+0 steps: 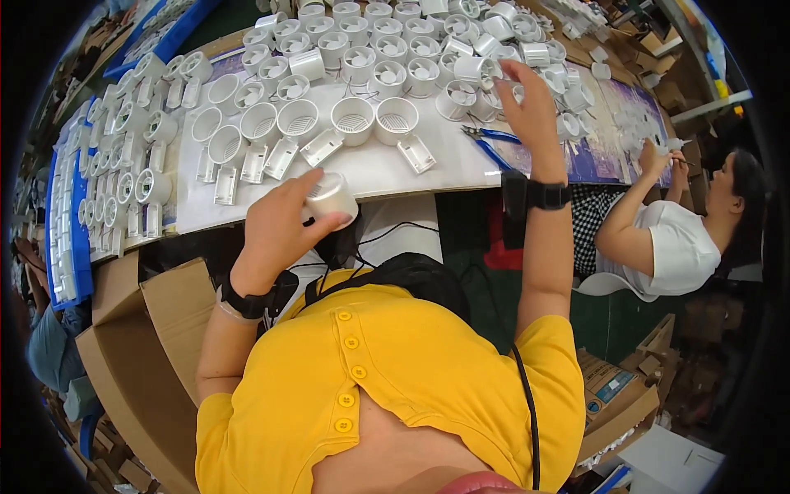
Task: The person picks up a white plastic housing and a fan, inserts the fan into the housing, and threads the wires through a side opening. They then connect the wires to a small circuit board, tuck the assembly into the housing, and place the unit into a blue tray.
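1. Nearest, the left hand (284, 218) is closed in a grip around a small round white plastic fan housing (331, 198). It holds the housing just off the near edge of the white worktop (370, 169), tilted, with the round face turned away from the wearer.
2. Further out lie rows of matching white round housings (354, 119), open side up, with flat white rectangular clips (415, 154) beside them.
3. Blue-handled pliers (487, 140) lie near the right wrist.
4. Farthest, the right hand (527, 103) stretches over the back rows, fingers curled onto a white housing part (485, 76). It seems pinched, though I cannot tell for certain.
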Demonstrator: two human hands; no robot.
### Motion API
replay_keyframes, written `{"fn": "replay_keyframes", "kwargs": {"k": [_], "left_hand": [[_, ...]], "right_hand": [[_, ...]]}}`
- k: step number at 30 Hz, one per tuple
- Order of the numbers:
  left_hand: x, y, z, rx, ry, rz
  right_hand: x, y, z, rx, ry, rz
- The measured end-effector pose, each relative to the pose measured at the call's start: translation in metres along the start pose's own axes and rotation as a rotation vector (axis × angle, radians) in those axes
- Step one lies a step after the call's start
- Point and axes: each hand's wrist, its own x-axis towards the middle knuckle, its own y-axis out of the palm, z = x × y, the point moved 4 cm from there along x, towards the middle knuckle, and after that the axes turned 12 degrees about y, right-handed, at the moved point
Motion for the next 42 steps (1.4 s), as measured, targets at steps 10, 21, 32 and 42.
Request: {"fn": "replay_keyframes", "kwargs": {"k": [10,21,32,42], "left_hand": [[-0.015,-0.004,0.042,-1.471,-0.248,-0.463],[0.028,-0.027,0.029,-2.203,0.05,-0.509],[0.001,-0.017,0.023,-1.853,0.058,-0.425],[0.014,-0.011,0.025,-2.141,0.077,-0.497]], "right_hand": [[0.033,0.008,0.004,-0.251,0.027,0.084],[-0.012,0.05,0.156,1.512,0.26,0.683],[-0.058,0.102,0.192,1.105,0.221,0.296],[-0.071,0.095,0.181,1.185,-0.115,0.453]]}}
